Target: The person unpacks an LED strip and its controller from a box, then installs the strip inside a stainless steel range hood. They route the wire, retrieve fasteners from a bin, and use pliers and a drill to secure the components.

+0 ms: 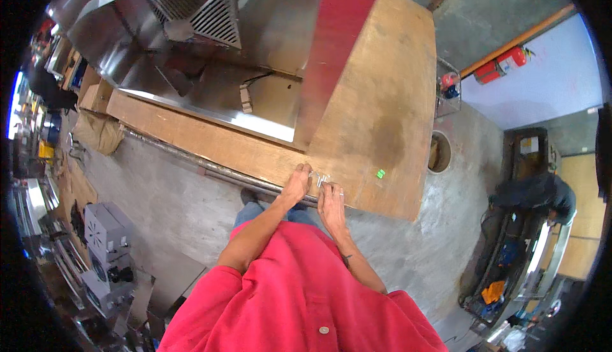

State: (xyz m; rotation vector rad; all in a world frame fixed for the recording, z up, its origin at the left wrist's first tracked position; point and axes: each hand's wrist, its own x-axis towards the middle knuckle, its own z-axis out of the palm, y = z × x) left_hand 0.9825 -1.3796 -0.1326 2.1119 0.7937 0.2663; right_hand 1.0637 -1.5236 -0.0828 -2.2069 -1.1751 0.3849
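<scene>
My left hand (297, 183) is at the near edge of a wooden table (357, 135), its fingers pinched on something too small to make out. Just to its right, my right hand (331, 208) has its fingers bent and drawn together, with a ring on one of them. Several short silvery metal pieces (322, 180) lie on the wood between the two sets of fingertips. What the right fingertips hold, if anything, is hidden.
A large shiny steel hood (268, 14) with slotted filters stands on the table, a red strip (338, 39) along its right edge. A small green item (380, 173) lies to the right. Beyond are a round bin (440, 152), a fire extinguisher (503, 65) and a bending co-worker (542, 194).
</scene>
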